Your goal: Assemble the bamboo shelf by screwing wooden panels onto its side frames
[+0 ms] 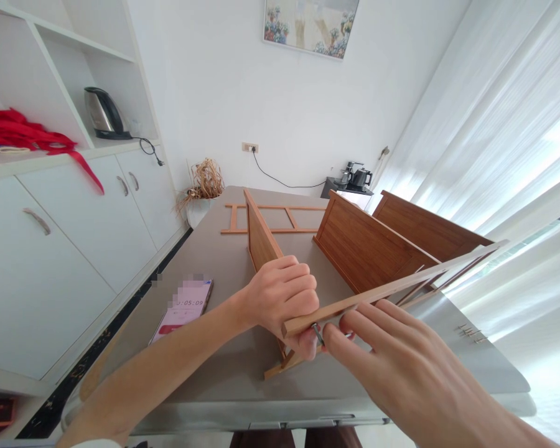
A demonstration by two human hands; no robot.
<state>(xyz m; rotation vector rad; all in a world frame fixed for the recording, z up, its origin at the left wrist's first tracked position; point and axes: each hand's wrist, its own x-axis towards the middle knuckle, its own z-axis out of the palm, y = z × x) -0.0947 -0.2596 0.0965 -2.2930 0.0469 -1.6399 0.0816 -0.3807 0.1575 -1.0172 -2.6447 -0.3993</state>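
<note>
My left hand [284, 295] is closed around the near corner of a wooden shelf panel [261, 239], where it meets a slatted side frame [345, 303]. At that frame's near end, the fingers of my right hand [392, 348] pinch a small metal piece that looks like a hex key [318, 335], its tip against the wood. Part of it is hidden behind my fingers. Two more brown panels, a middle panel [378, 236] and a far right panel [429, 221], stand upright on edge along the same frame.
On the grey table [214, 379] lie a second ladder-like frame [236, 219] at the back, a phone [186, 308] showing a timer on the left, and several screws [470, 333] on the right. White cabinets with a kettle [103, 112] stand left; curtains hang right.
</note>
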